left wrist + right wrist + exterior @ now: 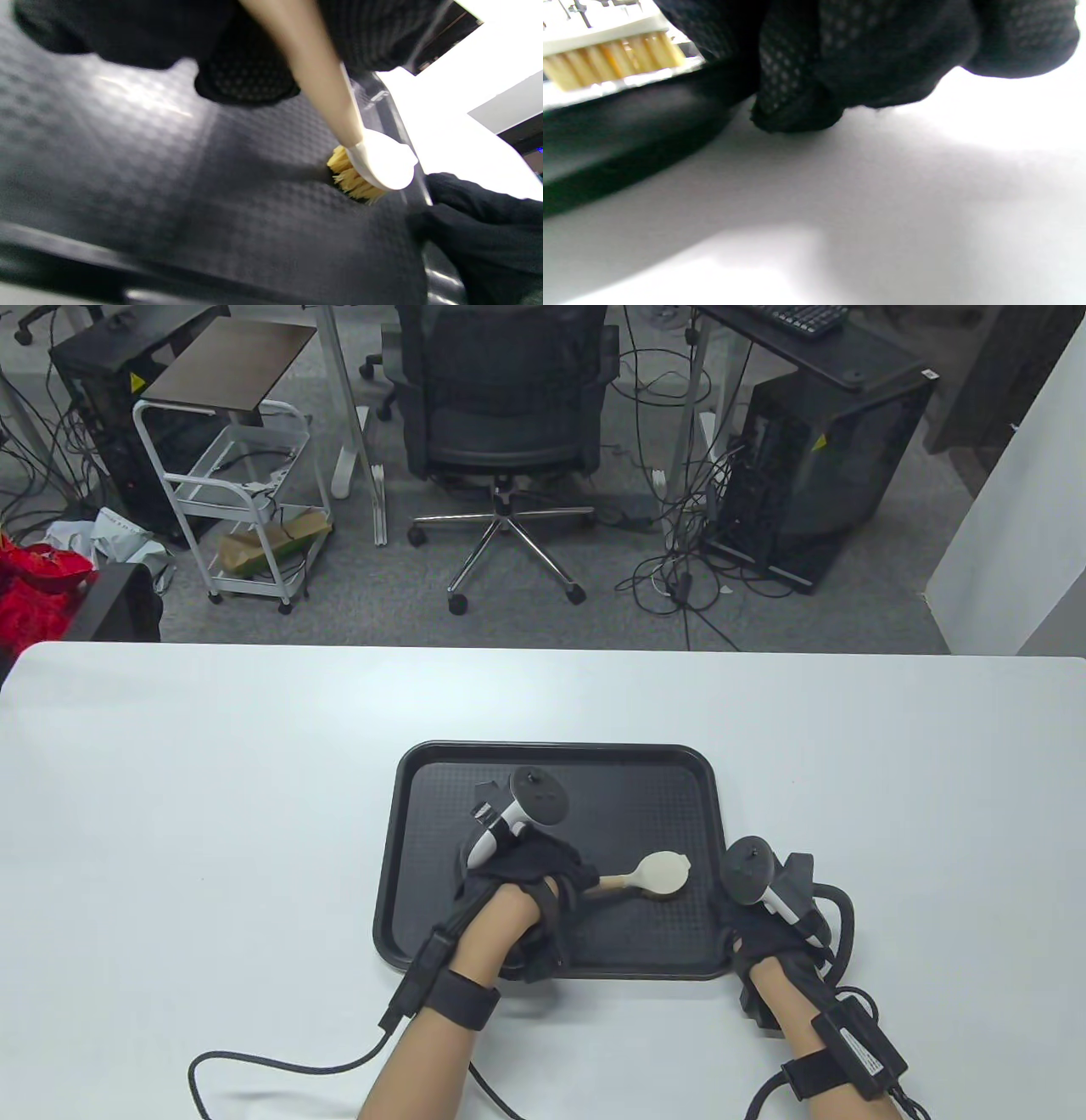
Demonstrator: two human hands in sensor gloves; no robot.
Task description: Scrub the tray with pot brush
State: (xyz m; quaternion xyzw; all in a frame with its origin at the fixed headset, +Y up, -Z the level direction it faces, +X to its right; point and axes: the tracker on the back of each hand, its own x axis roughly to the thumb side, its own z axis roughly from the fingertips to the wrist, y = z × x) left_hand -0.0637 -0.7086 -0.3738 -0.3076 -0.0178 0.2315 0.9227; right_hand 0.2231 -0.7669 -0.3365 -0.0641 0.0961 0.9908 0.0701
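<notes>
The black tray (679,780) lay on the white table (212,780), near the front edge and roughly centred. The left hand (526,874) worked over the tray's near-left area, its fingers curled round the handle of the pot brush (657,875). The handle ran rightward, which put the cream brush head near the tray's right rim. In the left wrist view the yellow bristles (352,180) pressed down on the tray's textured floor (127,148), the contact that scrubbing requires.

The right hand (768,916) sat at the tray's near-right corner. In the right wrist view its gloved fingers (797,106) were bent against the tray rim (619,123) and the tabletop, apparently bracing the tray against sliding under the brush strokes. Whether they actually clamped the rim could not be told.

The floor of the tray carried nothing but the brush. The bracing hand stood just beside the brush head and would probably limit rightward strokes. Glove cables (254,1060) trailed over the near table. Beyond the far edge stood an office chair (501,432), a white trolley (246,500) and computer towers (814,466), all well apart from the work.
</notes>
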